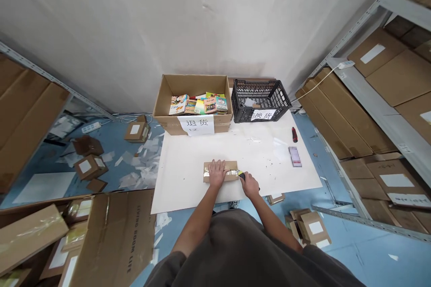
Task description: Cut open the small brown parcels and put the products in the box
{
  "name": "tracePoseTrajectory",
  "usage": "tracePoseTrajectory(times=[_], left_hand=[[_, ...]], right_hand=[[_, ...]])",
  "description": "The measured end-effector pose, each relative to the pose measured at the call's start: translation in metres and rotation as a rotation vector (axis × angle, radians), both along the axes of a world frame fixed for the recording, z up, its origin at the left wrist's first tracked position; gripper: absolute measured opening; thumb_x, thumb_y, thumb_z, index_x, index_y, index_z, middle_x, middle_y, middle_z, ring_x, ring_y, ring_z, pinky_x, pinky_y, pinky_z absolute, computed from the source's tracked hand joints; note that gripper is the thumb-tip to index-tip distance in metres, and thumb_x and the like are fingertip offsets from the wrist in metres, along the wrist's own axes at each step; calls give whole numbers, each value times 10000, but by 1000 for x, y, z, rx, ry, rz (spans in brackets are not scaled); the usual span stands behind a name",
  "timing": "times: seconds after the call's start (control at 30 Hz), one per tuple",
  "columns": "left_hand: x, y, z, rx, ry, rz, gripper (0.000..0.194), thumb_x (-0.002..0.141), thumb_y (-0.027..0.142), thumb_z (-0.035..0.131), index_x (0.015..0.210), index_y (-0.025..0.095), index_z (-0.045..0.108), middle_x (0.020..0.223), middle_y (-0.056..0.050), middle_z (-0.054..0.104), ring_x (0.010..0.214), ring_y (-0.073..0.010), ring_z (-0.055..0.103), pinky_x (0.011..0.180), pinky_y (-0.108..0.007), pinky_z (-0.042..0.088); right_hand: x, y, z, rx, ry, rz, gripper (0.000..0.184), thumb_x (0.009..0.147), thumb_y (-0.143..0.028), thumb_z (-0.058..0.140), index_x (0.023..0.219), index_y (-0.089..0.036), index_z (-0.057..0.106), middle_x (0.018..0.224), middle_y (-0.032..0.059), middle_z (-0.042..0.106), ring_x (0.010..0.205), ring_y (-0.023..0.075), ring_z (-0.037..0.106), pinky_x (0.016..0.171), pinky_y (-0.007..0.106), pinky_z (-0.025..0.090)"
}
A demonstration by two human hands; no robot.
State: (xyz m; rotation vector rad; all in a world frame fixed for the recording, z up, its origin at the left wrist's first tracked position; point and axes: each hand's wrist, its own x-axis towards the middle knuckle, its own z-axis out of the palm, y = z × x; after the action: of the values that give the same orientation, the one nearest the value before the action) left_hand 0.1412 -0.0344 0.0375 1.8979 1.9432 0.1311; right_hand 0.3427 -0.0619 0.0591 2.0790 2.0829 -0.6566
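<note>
A small brown cardboard box (231, 164) with clear tape along its top lies on the white table. My left hand (217, 171) rests flat on the left part of this box, fingers spread. In my right hand (249, 184) is a utility knife (241, 174) with a black and yellow body, my fingers wrapped round it. Its front end meets the taped seam at the box's right end. How deep the blade sits cannot be made out.
On the white table (182, 170) stand a large carton (164, 124) of books and a black plastic crate (283, 110). A red-black cutter (294, 134) and a pixelated item (295, 157) lie at right. Shelves (387, 112) flank the right; an open carton (124, 233) stands at lower left.
</note>
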Motion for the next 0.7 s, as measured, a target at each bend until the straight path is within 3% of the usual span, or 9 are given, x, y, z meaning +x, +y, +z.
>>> tracePoseTrajectory(times=[0.1, 0.23, 0.33, 0.4, 0.53, 0.6, 0.7], left_hand=[[-4, -2, -4, 16, -4, -4, 712, 942, 537, 629, 1586, 328, 409, 1646, -88, 417, 1583, -394, 191, 1280, -610, 138], [-21, -5, -5, 31, 35, 46, 638, 971, 517, 586, 1568, 343, 440, 1616, -85, 465, 1573, -386, 229, 1271, -613, 168], [-32, -7, -4, 39, 41, 43, 580, 1006, 505, 510, 1558, 335, 457, 1599, -92, 487, 1565, -359, 260, 1278, -584, 167], [-33, -8, -3, 41, 36, 45, 575, 1013, 514, 483, 1556, 325, 462, 1598, -94, 485, 1562, -345, 266, 1284, -561, 153], [-26, -6, 5, 33, 46, 106, 598, 1012, 551, 463, 1562, 316, 455, 1601, -88, 480, 1555, -336, 268, 1286, -528, 142], [-23, -4, 12, 7, 65, 200, 622, 1012, 553, 456, 1583, 308, 419, 1609, -97, 465, 1547, -352, 266, 1271, -536, 165], [-21, -7, 23, -29, 108, 374, 634, 1032, 518, 398, 1608, 254, 372, 1616, -147, 428, 1494, -388, 323, 1218, -549, 253]], right_hand=[[12, -3, -4, 7, 7, -31, 287, 1086, -427, 405, 1250, -226, 526, 1173, 134, 664, 1032, 278, 682, 801, 322, 432], [72, 13, -4, -32, -16, -313, 315, 1085, -422, 369, 1277, -215, 510, 1162, 166, 688, 982, 278, 716, 765, 322, 441], [94, 24, -6, 1, 96, -284, 305, 1057, -436, 424, 1261, -226, 508, 1117, 139, 723, 987, 284, 721, 754, 317, 451], [75, 25, -12, -26, 234, -241, 314, 1038, -473, 448, 1251, -250, 503, 1052, 95, 744, 945, 270, 731, 738, 303, 464], [-12, 19, -29, -135, 453, -280, 459, 950, -587, 568, 1243, -248, 469, 1042, 81, 749, 926, 261, 738, 726, 298, 509], [-47, 25, -34, -159, 424, -356, 518, 948, -618, 546, 1272, -227, 446, 1094, 120, 741, 972, 270, 735, 754, 313, 526], [-76, 55, -31, -175, 340, -384, 601, 943, -655, 530, 1329, -209, 415, 1186, 173, 717, 1049, 284, 720, 788, 335, 540]])
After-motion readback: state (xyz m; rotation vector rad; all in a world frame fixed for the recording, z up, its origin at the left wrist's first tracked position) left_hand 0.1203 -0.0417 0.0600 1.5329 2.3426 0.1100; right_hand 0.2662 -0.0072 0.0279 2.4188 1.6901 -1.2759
